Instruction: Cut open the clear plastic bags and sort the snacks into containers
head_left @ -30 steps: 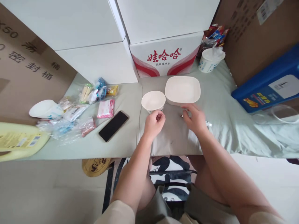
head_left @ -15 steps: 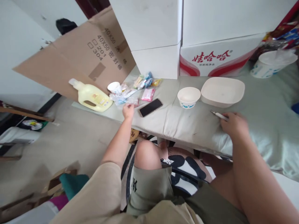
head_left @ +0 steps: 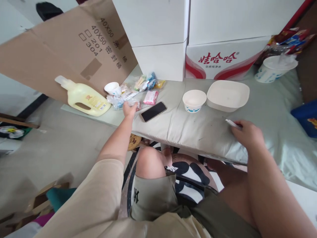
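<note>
My left hand [head_left: 130, 109] reaches to the near edge of a cluster of clear plastic packets [head_left: 116, 101], thumb and forefinger apart and touching the wrapping. A small reddish packet [head_left: 138, 105] peeks out beside the thumb. To its right lie a dark phone [head_left: 154, 111] and a pink-and-white packet [head_left: 151, 97]. In my right hand [head_left: 249, 132] is a slim white-handled tool [head_left: 232, 124], its tip pointing left; its exact kind is unclear. Beyond that hand stand a white paper bowl [head_left: 194, 100] with blue print and a larger cream plastic basin [head_left: 228, 96].
A yellow jug [head_left: 86, 99] lies on its side at the left end of the covered table [head_left: 190, 132]. Behind are a cardboard sheet [head_left: 74, 53] and white cartons [head_left: 158, 62]. A paper tub [head_left: 274, 69] stands back right; a blue object [head_left: 305, 115] is at the right.
My left hand has moved slightly forward onto the packets, and its fingers have spread. The view has shifted right. My right hand keeps the white-handled tool, with little change.
</note>
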Available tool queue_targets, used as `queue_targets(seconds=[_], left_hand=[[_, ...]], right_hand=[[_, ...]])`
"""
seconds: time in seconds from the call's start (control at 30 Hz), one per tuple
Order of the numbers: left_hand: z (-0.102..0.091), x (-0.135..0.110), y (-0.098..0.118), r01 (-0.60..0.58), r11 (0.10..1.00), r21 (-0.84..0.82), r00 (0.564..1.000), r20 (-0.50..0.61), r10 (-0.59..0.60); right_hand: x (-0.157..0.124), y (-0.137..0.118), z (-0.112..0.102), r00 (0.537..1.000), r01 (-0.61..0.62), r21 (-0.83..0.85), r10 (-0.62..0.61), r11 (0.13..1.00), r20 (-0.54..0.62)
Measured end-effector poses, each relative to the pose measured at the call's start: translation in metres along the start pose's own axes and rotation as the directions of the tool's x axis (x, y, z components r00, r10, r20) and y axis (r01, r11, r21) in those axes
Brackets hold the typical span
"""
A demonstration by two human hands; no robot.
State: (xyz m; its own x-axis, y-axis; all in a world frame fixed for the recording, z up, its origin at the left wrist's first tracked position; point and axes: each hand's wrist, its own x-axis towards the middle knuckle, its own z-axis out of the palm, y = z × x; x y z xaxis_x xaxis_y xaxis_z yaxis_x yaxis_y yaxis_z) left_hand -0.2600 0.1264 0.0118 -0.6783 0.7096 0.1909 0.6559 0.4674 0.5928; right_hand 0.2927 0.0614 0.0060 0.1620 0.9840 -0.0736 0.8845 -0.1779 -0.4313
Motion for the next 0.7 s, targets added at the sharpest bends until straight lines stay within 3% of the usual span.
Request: queue_targets(seconds=[0.13, 0.2, 0.27, 0.4, 0.47, 0.6, 0.67, 0.7], left_hand=[[0.012, -0.012, 0.023, -0.213, 0.958, 0.194, 0.974, 0.12, 0.192], [0.012, -0.021, 0.029, -0.309, 0.93, 0.197, 0.948, 0.143, 0.284], [0.008, -0.026, 0.031, -0.265, 0.959, 0.099, 0.961, 0.108, 0.254], [-0.011, -0.032, 0.035, -0.06, 0.993, -0.106, 0.998, 0.008, 0.062], [-0.022, -0.042, 0.042, -0.085, 0.985, -0.153, 0.996, -0.008, 0.085], [-0.022, -0.106, 0.071, -0.228, 0.896, -0.381, 0.956, 0.088, 0.281], [-0.006, -0.154, 0.091, -0.316, 0.815, -0.485, 0.879, 0.175, 0.444], [0.006, -0.177, 0.102, -0.356, 0.761, -0.543, 0.818, 0.213, 0.535]], right_hand=[[0.004, -0.016, 0.001, 0.999, 0.008, 0.033, -0.009, 0.999, 0.038], [0.005, -0.02, 0.003, 0.998, 0.015, 0.041, -0.017, 0.999, 0.055], [0.006, -0.02, 0.004, 0.998, 0.031, 0.068, -0.034, 0.997, 0.05], [0.001, -0.02, 0.001, 0.998, 0.06, 0.174, -0.062, 0.983, 0.003], [-0.006, -0.022, -0.002, 0.999, 0.04, 0.285, -0.038, 0.958, -0.013], [-0.021, -0.031, -0.006, 0.999, -0.021, 0.474, -0.006, 0.88, 0.054], [-0.028, -0.037, -0.004, 0.993, 0.049, 0.507, -0.098, 0.861, 0.07], [-0.031, -0.04, -0.001, 0.982, 0.108, 0.529, -0.172, 0.842, 0.074]])
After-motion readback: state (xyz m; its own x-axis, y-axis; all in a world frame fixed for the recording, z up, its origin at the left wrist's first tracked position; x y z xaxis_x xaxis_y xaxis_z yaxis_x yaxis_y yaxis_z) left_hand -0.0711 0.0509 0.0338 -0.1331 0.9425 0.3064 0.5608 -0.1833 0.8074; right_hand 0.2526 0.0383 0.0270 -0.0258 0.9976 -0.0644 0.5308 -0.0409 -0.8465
